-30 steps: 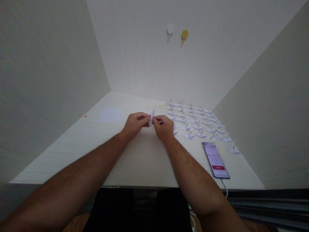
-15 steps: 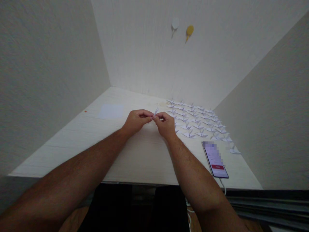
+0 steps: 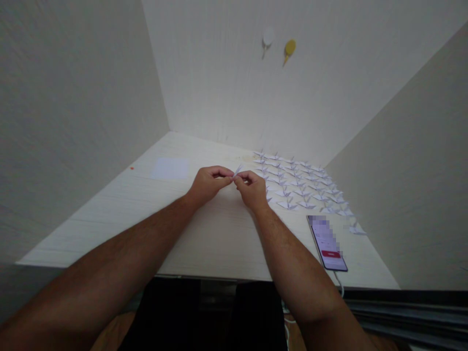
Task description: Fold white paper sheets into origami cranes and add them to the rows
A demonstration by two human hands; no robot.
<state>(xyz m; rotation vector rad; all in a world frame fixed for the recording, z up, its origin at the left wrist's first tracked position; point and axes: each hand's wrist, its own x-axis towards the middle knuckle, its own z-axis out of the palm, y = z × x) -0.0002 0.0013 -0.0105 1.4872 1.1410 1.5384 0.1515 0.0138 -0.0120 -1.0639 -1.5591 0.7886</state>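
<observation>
A small piece of folded white paper [image 3: 239,169] is pinched between both my hands above the middle of the table. My left hand [image 3: 211,184] grips it from the left between thumb and fingers. From the right, the thumb and fingertips of my right hand [image 3: 251,188] close on the same piece; its lower part is hidden behind the fingers. Just right of my right hand, several folded white paper cranes [image 3: 288,204] stand in rows on the table. A stack or sheet of white paper [image 3: 170,168] lies flat to the left.
A phone [image 3: 328,243] with its screen lit lies at the front right, a white cable [image 3: 339,283] running off the table edge. Pale walls enclose the white table [image 3: 215,243] on three sides. A white hook [image 3: 268,37] and a yellow hook [image 3: 290,47] are on the back wall.
The camera view has shifted slightly. Both hands keep their pinch on the folded paper, whose visible tip leans a little more to the right.
</observation>
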